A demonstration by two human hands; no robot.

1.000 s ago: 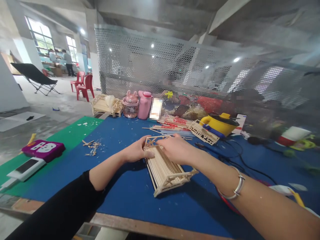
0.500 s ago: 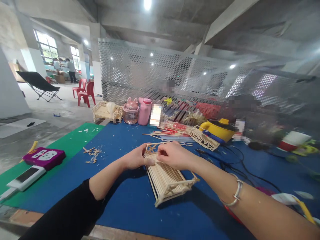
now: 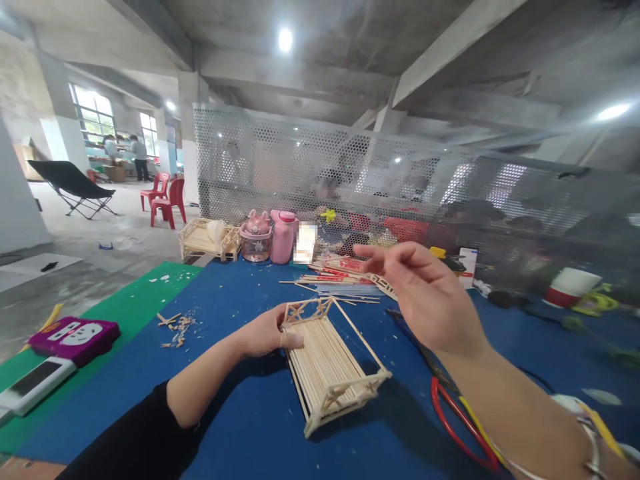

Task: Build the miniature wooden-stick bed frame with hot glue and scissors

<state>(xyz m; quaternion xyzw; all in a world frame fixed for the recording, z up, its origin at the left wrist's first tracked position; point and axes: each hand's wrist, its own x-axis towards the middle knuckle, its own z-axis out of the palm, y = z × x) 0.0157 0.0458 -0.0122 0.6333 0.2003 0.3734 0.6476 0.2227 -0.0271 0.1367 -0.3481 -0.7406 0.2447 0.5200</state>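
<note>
A small model bed [image 3: 333,357] made of thin wooden sticks sits on the blue mat, with a slatted base and crossed-stick end frames. My left hand [image 3: 267,331] is closed on its far left corner, the thumb lying on the slats. Over to the right, my right hand [image 3: 435,300] is raised above the mat, away from the bed. Its index finger stretches left and the other fingers are partly bent; I see nothing held in it. Behind that hand a flat lattice wooden piece [image 3: 383,285] is mostly hidden.
Loose sticks [image 3: 335,273] lie beyond the bed. Red-handled pliers [image 3: 440,407] are partly under my right forearm. A pink bottle [image 3: 283,238], a pink jar [image 3: 256,243] and another stick bed [image 3: 200,240] line the back. Wood scraps [image 3: 177,327] and a purple power strip [image 3: 75,339] are left.
My right hand has left the bed's slats and moved up and right, its index finger now extended. My left hand still grips the bed. The view has shifted slightly.
</note>
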